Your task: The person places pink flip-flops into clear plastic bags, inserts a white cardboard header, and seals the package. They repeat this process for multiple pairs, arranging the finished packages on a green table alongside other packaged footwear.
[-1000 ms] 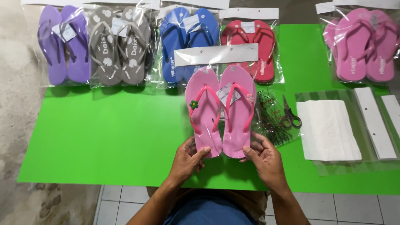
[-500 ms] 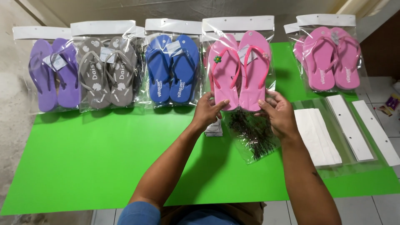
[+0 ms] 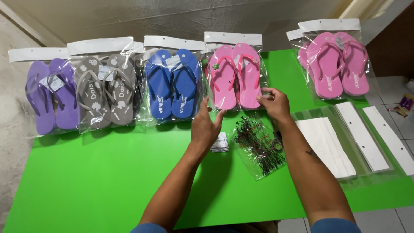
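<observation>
A clear bag holding a pair of light pink flip-flops (image 3: 235, 75) is met at its lower edge by both hands on the green surface (image 3: 86, 181). The left hand (image 3: 207, 125) is laid flat with its fingers (image 3: 204, 108) spread and pointing up at the bag's lower left corner; whether the tips actually touch the plastic cannot be told. The right hand (image 3: 274, 102) is set at the bag's lower right corner, its fingers (image 3: 264, 97) curled and brought close together on the plastic edge, in what looks like a light pinch.

Just beyond the left fingers, to their left, a bagged blue pair (image 3: 173, 84) is seen, then a bagged grey pair (image 3: 105, 90) and a bagged purple pair (image 3: 51, 96), all in one row along the far edge. Well to the right of the right fingers, a bagged darker pink pair (image 3: 338, 64) is lying.

Below the left palm, a small stack of paper tags (image 3: 221, 142) is found. Between the two forearms, a clear packet of thin dark fasteners (image 3: 258, 146) is lying. Beside the right forearm, a stack of white sheets (image 3: 325, 144) inside clear plastic and two white card strips (image 3: 364, 136) are placed.
</observation>
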